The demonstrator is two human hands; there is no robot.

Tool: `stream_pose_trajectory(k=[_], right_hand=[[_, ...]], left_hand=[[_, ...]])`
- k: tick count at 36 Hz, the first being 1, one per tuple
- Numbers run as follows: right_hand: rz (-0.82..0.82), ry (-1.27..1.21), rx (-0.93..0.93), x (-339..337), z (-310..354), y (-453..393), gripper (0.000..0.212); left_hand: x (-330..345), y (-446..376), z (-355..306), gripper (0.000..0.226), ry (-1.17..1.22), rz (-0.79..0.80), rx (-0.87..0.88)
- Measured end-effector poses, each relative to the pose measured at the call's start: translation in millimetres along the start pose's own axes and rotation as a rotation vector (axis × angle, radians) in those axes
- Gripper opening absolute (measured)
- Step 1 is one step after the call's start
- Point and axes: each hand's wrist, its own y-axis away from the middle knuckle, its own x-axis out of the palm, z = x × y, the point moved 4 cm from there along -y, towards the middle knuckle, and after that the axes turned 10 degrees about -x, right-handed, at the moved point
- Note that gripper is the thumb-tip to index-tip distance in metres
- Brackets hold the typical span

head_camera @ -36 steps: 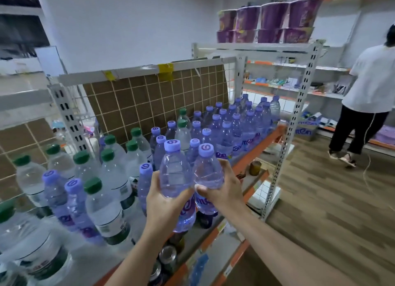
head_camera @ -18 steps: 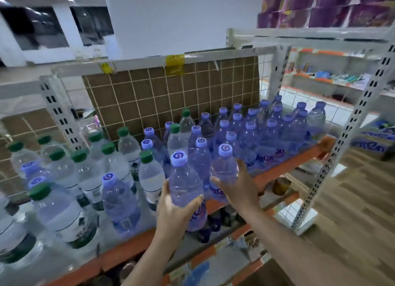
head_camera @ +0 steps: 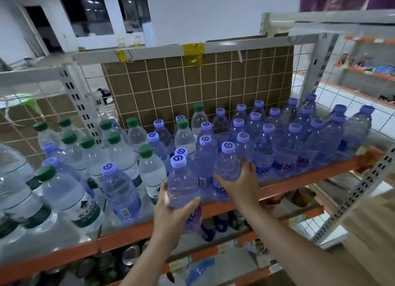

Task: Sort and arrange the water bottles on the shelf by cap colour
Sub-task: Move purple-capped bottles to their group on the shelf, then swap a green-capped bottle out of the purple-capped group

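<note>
Currently both hands each grip one purple-cap bottle at the shelf's [head_camera: 277, 189] front edge. Left hand [head_camera: 171, 213] is wrapped around the lower body of the left bottle [head_camera: 181, 185], thumb across its front, the bottle partly out past the orange rail. Right hand [head_camera: 239, 183] curls around the right bottle [head_camera: 227, 170], which stands on the shelf board just beside the purple-cap group [head_camera: 277, 140] filling the right half. Both bottles are full of clear water, caps on, upright. Green-cap bottles [head_camera: 119, 157] cluster on the left; a few purple caps are mixed in among them, and two green caps [head_camera: 190, 127] sit among the purples near the back grid. Versus 0.5 s ago: the right bottle has gone in closer to the purple rows, the left bottle remains in front of the rail, and the camera view has tilted down and closer.
</note>
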Motion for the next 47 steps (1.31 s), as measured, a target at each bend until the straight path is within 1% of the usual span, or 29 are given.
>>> stream_pose_trajectory(k=[4,8,13,18,22,27,30,33,39,44,47], right_hand=[[0.004,0.032,-0.011,4,-2,-4,0.074],[-0.003,0.032,-0.023,9,-1,-5,0.074],[-0.055,0.018,-0.051,14,3,-4,0.076],[-0.090,0.027,-0.046,20,6,-4,0.076],[-0.092,0.044,-0.050,24,9,-4,0.074],[-0.082,0.074,-0.064,28,11,-1,0.081],[-0.087,0.088,-0.084,32,10,3,0.082],[-0.092,0.097,-0.077,34,8,3,0.082],[-0.104,0.163,-0.081,35,10,5,0.086],[-0.155,0.234,-0.067,36,19,7,0.085],[-0.220,0.237,-0.074,34,30,10,0.079]], left_hand=[[4,-2,-1,0.066,0.001,0.011,-0.007],[5,-1,-4,0.056,-0.019,0.022,0.028],[1,-2,-3,0.059,-0.009,0.027,0.032],[-4,-1,-5,0.057,-0.014,0.023,0.062],[-9,0,-5,0.055,-0.006,0.020,0.076],[-14,-3,-5,0.051,-0.001,0.011,0.096],[-16,-4,-5,0.052,0.034,0.027,0.088],[-20,-5,-6,0.055,0.019,0.034,0.091],[-29,-5,-5,0.051,0.005,0.002,0.089],[-44,-4,-5,0.053,-0.021,-0.054,0.105],[-55,-6,-1,0.060,0.022,-0.068,0.063]])
